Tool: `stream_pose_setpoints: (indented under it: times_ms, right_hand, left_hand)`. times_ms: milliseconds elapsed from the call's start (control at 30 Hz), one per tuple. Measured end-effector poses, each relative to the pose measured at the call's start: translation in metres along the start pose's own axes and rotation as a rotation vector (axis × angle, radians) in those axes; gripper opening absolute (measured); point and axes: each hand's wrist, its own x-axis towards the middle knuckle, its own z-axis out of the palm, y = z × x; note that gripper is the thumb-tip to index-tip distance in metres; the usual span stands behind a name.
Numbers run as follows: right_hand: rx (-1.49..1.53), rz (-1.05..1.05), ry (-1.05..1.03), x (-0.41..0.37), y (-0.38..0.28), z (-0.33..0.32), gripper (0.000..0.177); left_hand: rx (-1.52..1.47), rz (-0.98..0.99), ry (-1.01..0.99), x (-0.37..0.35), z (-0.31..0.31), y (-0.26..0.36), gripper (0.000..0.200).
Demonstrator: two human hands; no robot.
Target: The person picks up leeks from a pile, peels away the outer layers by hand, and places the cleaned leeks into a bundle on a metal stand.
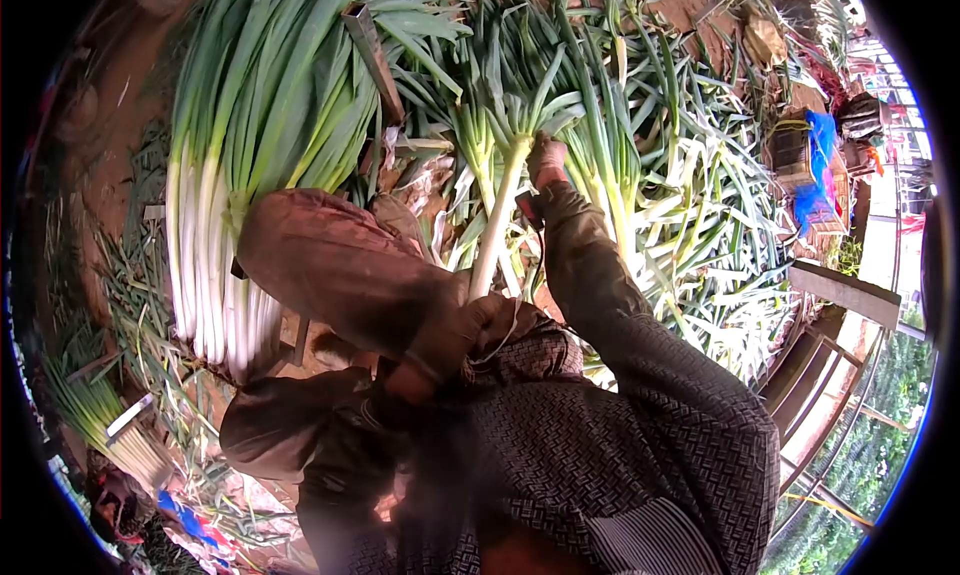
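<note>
A single thick leek [500,220] stands out in the middle, its white stalk slanting down from spread green leaves. My right hand [548,160] is closed at the stalk's upper part, just below the leaves. The leek's lower end meets my left hand [470,330], whose dark fingers are closed around it; the root end is hidden. Other leeks [605,175] lie right beside my right hand. Left of my knee rests a large bundle of leeks [215,225], white ends toward the bottom of the view.
Loose leaves and trimmings [710,225] cover the ground at the right. A metal bar [375,65] rises beside the large bundle. A smaller leek bundle [125,430] lies at the lower left. A crate with blue plastic [820,175] and a wooden board [845,293] are far right.
</note>
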Motion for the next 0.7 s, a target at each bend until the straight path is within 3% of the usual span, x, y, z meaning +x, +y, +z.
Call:
stream_pose_setpoints:
  times_ms: [67, 133, 167, 200, 233, 300, 367, 400, 433, 533, 600, 667, 700]
  right_hand:
    - [-0.079, -0.106, 0.019, -0.007, -0.006, -0.001, 0.034]
    - [0.128, 0.170, 0.062, -0.017, -0.022, -0.001, 0.028]
    - [0.033, 0.071, 0.037, -0.013, -0.017, -0.001, 0.027]
    - [0.125, 0.013, -0.036, 0.032, 0.030, 0.010, 0.025]
    - [0.539, 0.134, -0.291, 0.057, 0.054, 0.001, 0.021]
    - [0.383, -0.014, -0.300, 0.047, 0.046, -0.032, 0.027]
    - [0.254, -0.082, -0.327, 0.049, 0.031, -0.073, 0.032]
    - [0.207, -0.072, -0.338, 0.050, 0.025, -0.092, 0.035]
    - [0.148, -0.048, -0.333, 0.046, 0.015, -0.104, 0.038]
    - [-0.109, 0.090, -0.347, 0.033, 0.021, -0.114, 0.053]
    - [-0.765, -0.415, 0.003, -0.011, -0.004, -0.120, 0.071]
    - [-0.673, -1.025, 0.026, -0.107, -0.067, -0.103, 0.085]
    - [-0.686, -1.245, -0.156, -0.148, -0.099, -0.092, 0.097]
  left_hand:
    - [0.028, -0.021, 0.016, 0.001, 0.000, -0.001, 0.021]
    - [0.053, -0.013, 0.086, 0.002, 0.003, -0.007, 0.023]
    - [0.088, -0.020, 0.043, 0.004, -0.001, -0.012, 0.027]
    - [0.118, -0.024, 0.015, 0.004, -0.006, -0.018, 0.031]
    - [0.143, -0.028, 0.001, -0.001, -0.012, -0.022, 0.035]
    - [0.326, 0.353, 0.066, -0.030, -0.015, -0.030, 0.041]
    - [0.347, 0.340, 0.156, -0.072, -0.019, -0.011, 0.035]
    - [0.408, 0.209, 0.189, -0.083, -0.020, 0.003, 0.039]
    - [0.459, 0.071, 0.194, -0.083, -0.020, 0.016, 0.043]
    - [0.457, 0.003, 0.149, -0.063, -0.035, 0.014, 0.047]
    - [0.458, 0.115, 0.177, -0.047, -0.045, -0.015, 0.047]
    - [0.548, 0.266, 0.283, -0.041, -0.056, -0.036, 0.047]
    - [0.485, 0.177, 0.241, -0.051, -0.056, -0.027, 0.048]
